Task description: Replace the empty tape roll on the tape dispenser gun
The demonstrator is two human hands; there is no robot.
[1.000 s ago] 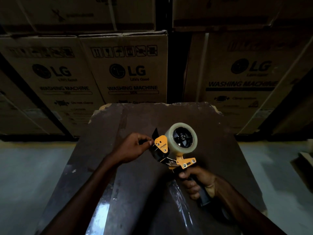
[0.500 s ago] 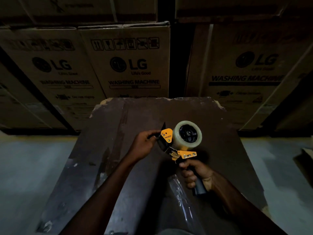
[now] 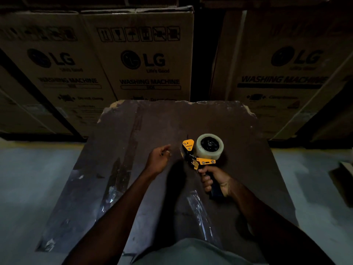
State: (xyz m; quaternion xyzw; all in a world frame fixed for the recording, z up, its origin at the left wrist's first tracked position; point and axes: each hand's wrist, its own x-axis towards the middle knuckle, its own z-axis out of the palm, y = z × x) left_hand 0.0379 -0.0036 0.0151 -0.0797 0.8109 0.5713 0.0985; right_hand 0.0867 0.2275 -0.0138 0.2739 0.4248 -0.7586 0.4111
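An orange and black tape dispenser gun point(image 3: 198, 159) stands upright over a dark brown board point(image 3: 152, 127). A full roll of clear tape point(image 3: 209, 146) sits on its black hub. My right hand point(image 3: 214, 180) is wrapped around the gun's dark handle. To the left of the gun's front plate hovers my left hand point(image 3: 159, 158), a short gap away from it. Its fingers are loosely curled and apart, and I see nothing held in them.
Large cardboard washing-machine boxes point(image 3: 145, 58) are stacked right behind the board. Strips of shiny clear film point(image 3: 200, 213) lie on the board near me. Grey concrete floor point(image 3: 28, 178) lies on both sides. A flat object point(image 3: 345, 169) sits at the right edge.
My left hand has let go of the gun's front end and drawn back to the left. The gun has stayed in my right hand.
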